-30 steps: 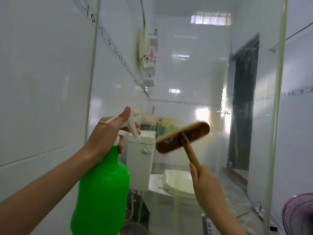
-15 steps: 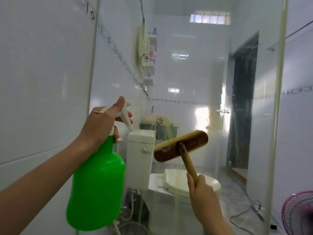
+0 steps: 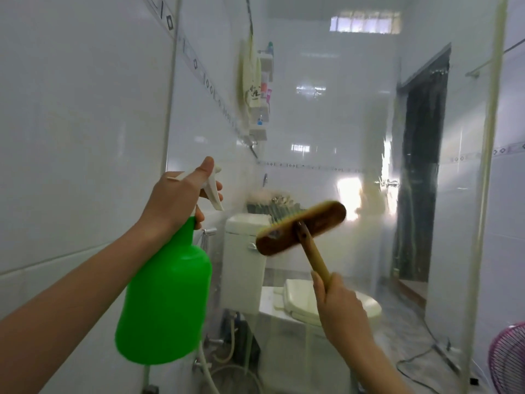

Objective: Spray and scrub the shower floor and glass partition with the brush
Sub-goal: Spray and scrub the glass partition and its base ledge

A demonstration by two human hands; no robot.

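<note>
Brush (image 3: pixel 301 227), above the right hand (image 3: pixel 338 308) clenching its handle, has swept back up the glass partition (image 3: pixel 454 280); left hand (image 3: pixel 173 200) grips the higher-lifted spray bottle (image 3: pixel 164 302). Scrubbing looks underway.

glass partition (image 3: pixel 355 137) ahead, tiled wall (image 3: pixel 79 123) left

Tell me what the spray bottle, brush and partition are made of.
The spray bottle: likely plastic, glossy opaque green body, white trigger head. The brush: seemingly wood, brown varnished-looking head, paler handle; bristles too blurred to tell. The partition: apparently glass, transparent, with reflections and a greenish edge.
</note>
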